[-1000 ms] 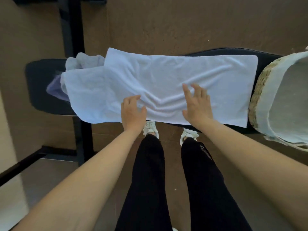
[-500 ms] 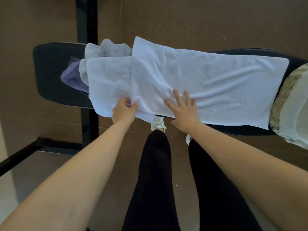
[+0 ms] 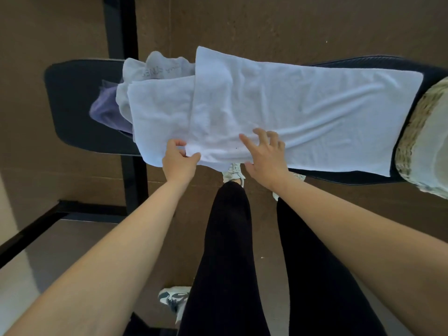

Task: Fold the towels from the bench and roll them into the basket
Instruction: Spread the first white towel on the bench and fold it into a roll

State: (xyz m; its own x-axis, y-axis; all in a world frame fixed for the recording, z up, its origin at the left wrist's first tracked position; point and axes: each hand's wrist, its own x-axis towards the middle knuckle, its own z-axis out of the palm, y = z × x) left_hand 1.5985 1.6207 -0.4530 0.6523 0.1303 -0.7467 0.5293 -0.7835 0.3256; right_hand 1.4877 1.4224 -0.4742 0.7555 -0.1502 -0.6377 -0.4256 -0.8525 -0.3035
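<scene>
- Towel (image 3: 291,112): white, spread flat along the desk (image 3: 72,105), running from centre out to 3 o'clock. Near edge hangs over the desk's front.
- Left hand (image 3: 178,163): thumb and fingers clamped on the towel's near-left corner, at about 8 o'clock on the cloth.
- Right hand (image 3: 266,156): fingers apart and lightly bent, resting on the towel's near edge just right of the left hand. Grips nothing.
- Second white layer (image 3: 160,112) sticks out from under the towel's left end. Can't tell whether it is the same towel.
- Pile (image 3: 157,69) of crumpled pale cloth at 10 o'clock on the desk, with a purple cloth (image 3: 106,110) beside it at 9.
- Basket (image 3: 417,132): woven rim, pale liner, at 3 o'clock, touching the towel's right end.
</scene>
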